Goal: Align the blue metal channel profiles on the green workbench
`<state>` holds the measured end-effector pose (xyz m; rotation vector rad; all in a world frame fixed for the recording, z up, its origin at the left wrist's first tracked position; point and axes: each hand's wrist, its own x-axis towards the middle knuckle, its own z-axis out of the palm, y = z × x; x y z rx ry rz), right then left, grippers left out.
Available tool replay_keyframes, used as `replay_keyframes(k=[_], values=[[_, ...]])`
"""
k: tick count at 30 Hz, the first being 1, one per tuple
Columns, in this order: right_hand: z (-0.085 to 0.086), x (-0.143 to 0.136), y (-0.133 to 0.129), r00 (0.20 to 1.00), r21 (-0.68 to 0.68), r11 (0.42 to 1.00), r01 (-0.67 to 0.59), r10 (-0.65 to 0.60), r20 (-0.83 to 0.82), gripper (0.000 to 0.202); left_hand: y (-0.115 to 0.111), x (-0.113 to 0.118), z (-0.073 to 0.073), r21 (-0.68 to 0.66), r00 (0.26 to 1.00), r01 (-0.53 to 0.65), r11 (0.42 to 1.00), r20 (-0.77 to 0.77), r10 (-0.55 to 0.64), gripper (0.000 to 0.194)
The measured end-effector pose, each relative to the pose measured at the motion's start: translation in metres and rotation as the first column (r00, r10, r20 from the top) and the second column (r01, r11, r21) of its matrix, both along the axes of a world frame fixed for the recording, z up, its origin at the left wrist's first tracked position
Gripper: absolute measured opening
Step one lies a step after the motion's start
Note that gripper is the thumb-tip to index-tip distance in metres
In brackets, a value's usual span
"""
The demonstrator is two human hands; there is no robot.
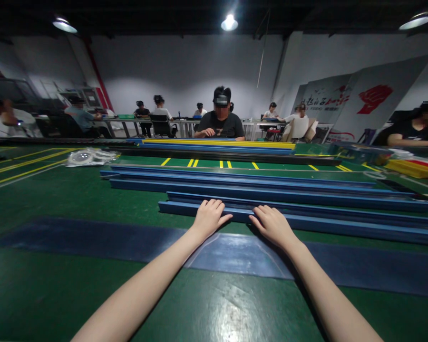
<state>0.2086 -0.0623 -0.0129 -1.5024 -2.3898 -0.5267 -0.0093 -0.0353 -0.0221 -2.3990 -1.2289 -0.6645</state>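
Note:
A long blue U-shaped channel (328,225) lies crosswise on the green table, its left end showing and its right end running out of view. My left hand (209,217) grips the channel's near wall close to that left end, fingers over the top edge and thumb in front. A short way to the right, my right hand (271,223) holds the same wall in a like grip. The fingertips of both hands are partly hidden inside the channel. Under my forearms, a flat, glossy dark blue strip (89,237) stretches across the table.
More blue channels (235,189) lie parallel just beyond. Farther back are a long black bar (228,156) and a yellow strip (217,143). Clear-bagged parts (91,156) sit at the back left, a yellow tray (413,168) at the right. A person (219,123) sits opposite.

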Motion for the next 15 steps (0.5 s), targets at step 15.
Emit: replay_keyframes(k=[15], values=[[0.0018, -0.0009, -0.0009, 1.0, -0.029, 1.0, 0.009, -0.008, 0.012, 0.03, -0.0015, -0.0008, 0.0014, -0.004, 1.0, -0.014, 1.0, -0.009, 0.014, 0.033]])
